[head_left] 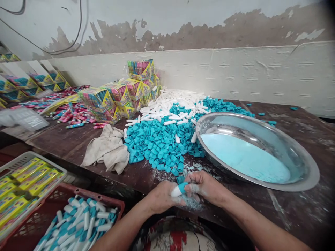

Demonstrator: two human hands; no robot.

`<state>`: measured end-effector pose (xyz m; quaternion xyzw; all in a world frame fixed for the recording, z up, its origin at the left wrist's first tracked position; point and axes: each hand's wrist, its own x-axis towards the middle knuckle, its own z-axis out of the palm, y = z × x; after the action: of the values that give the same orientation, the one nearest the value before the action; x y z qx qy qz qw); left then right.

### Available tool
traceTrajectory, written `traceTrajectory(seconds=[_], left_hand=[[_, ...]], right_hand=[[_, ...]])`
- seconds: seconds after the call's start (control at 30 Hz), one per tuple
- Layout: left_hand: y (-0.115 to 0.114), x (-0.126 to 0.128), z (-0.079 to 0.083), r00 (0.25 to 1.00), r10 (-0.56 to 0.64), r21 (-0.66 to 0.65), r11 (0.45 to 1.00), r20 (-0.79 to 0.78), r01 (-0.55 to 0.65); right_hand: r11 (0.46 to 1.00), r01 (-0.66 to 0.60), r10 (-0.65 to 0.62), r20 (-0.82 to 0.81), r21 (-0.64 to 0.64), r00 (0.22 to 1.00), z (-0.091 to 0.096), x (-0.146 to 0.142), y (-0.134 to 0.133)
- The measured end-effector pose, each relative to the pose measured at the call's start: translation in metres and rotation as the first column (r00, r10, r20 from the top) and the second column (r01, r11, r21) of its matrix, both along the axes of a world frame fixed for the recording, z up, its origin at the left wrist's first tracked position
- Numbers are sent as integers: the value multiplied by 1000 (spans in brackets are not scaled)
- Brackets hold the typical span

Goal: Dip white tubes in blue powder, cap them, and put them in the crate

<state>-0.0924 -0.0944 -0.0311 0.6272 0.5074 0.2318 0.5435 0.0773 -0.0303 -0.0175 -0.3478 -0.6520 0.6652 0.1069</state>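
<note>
My left hand (pixel 163 197) is closed around a small white tube with a blue cap (pixel 179 190) at the near edge of the dark wooden table (pixel 300 209). Meeting it from the right, my right hand (pixel 206 186) pinches the blue cap end of the same tube. Both hands are dusted with pale powder. Just beyond them lies a heap of loose blue caps (pixel 159 143), and behind that a heap of white tubes (pixel 170 103).
A wide steel bowl (pixel 300 157) holding blue powder sits to the right. A grey cloth (pixel 110 148) lies left of the caps. Stacked colourful boxes (pixel 123 96) stand behind. A red crate (pixel 110 202) of capped tubes and a tray of yellow packs (pixel 23 181) sit lower left.
</note>
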Motion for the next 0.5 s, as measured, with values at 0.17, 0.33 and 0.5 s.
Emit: traceTrajectory(seconds=[0.17, 0.33, 0.5], left_hand=[[0, 6, -5, 994, 41, 64, 997, -99, -35], [-25, -15, -2, 976, 144, 109, 986, -164, -127], [-100, -105, -13, 834, 344, -11, 923, -432, -386]], right_hand=[[994, 61, -66, 50, 92, 997, 0, -6, -1], [956, 2, -16, 44, 292, 999, 12, -14, -14], [948, 174, -220, 151, 267, 964, -12, 27, -1]])
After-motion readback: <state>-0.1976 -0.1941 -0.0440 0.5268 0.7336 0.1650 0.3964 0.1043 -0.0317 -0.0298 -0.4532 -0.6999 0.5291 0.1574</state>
